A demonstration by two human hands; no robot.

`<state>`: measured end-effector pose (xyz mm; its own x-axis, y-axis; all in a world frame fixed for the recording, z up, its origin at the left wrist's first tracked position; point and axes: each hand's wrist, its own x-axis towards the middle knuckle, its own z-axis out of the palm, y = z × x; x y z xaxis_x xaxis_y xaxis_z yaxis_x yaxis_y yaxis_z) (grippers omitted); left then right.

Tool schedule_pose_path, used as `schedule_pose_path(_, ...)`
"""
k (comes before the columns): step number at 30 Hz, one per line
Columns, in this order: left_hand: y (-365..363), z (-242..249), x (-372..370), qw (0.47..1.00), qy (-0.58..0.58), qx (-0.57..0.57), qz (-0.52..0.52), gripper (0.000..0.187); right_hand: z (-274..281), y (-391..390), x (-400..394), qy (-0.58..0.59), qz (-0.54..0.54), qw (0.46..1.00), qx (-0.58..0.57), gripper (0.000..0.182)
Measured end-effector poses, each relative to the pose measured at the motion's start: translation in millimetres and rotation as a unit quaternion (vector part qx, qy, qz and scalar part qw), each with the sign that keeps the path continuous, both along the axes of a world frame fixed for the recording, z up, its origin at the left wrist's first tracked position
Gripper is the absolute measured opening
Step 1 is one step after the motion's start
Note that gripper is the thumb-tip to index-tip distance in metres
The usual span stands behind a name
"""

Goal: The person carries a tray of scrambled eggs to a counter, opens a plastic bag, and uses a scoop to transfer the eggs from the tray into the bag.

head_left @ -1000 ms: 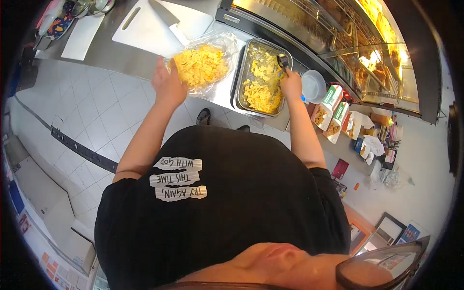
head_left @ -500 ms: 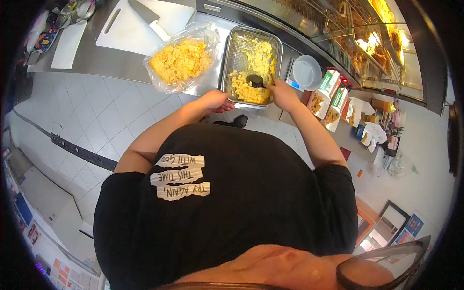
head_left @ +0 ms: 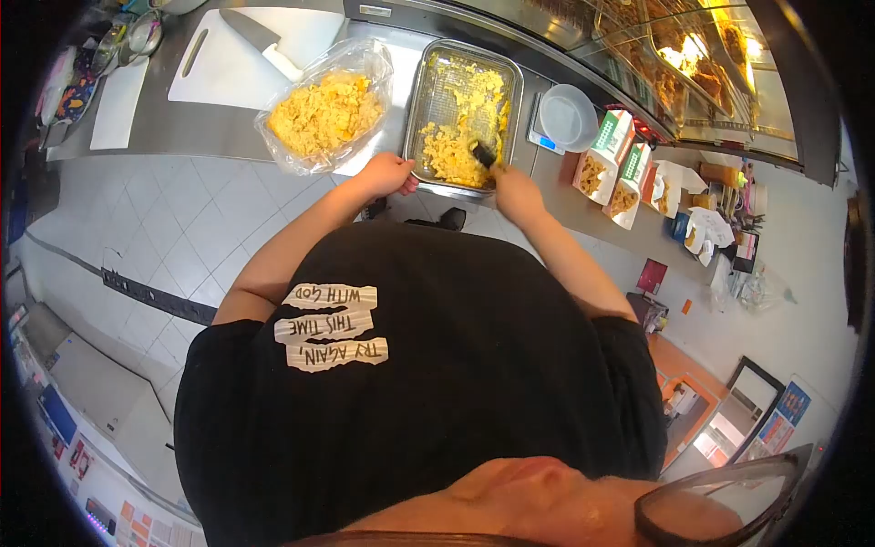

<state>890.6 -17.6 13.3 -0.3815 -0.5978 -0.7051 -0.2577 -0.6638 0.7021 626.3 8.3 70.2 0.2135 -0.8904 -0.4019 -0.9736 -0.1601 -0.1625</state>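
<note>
A metal tray [head_left: 413,118] holds a layer of yellow mashed food [head_left: 451,153], gathered mostly toward its near side. My left hand [head_left: 390,173] grips the tray's near left corner, fingers closed at the rim. In my right hand [head_left: 518,193], closed at the near right side of the tray, is a black spoon-like utensil [head_left: 483,153]; its dark head dips into the food. Left of the tray lies a clear plastic bag [head_left: 381,77], opened out around a big heap of similar yellow food [head_left: 326,114].
A white cutting board [head_left: 211,77] with a knife [head_left: 260,38] lies at the upper left. Right of the tray, a round plastic tub [head_left: 567,118] sits on a small scale [head_left: 545,141]. Filled food boxes [head_left: 594,169] stand further right, below a lit glass display case [head_left: 684,64].
My right hand has shifted slightly toward my body, and the utensil's head now shows tilted, with its edge up. The whole view has slid a little left.
</note>
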Motion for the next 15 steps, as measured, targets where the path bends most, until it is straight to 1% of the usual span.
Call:
schedule_pose_path(2,3,1,-2,1.000,0.016,0.004,-0.010,0.038,-7,20,13,-0.063,-0.072,0.995,0.027,0.021)
schedule_pose_path(5,1,18,-5,0.997,0.000,-0.046,-0.054,0.037,-19,24,24,-0.197,-0.089,0.976,-0.024,0.025)
schedule_pose_path(8,-2,12,-2,0.986,0.037,-0.107,-0.123,0.039,-15,24,39,-0.272,-0.120,0.955,0.006,0.028)
schedule_pose_path(11,-2,10,-3,0.976,0.059,-0.153,-0.144,0.037,-22,19,44,-0.363,-0.147,0.917,0.071,0.028)
schedule_pose_path(13,-3,14,-2,0.973,0.043,-0.162,-0.158,0.035,-17,15,46,-0.394,-0.191,0.888,0.145,0.030)
schedule_pose_path(14,-4,17,-1,0.972,0.035,-0.166,-0.164,0.034,-12,13,48,-0.408,-0.211,0.870,0.182,0.030)
schedule_pose_path(15,-5,19,0,0.969,0.032,-0.174,-0.170,0.035,-9,12,49,-0.439,-0.248,0.838,0.210,0.030)
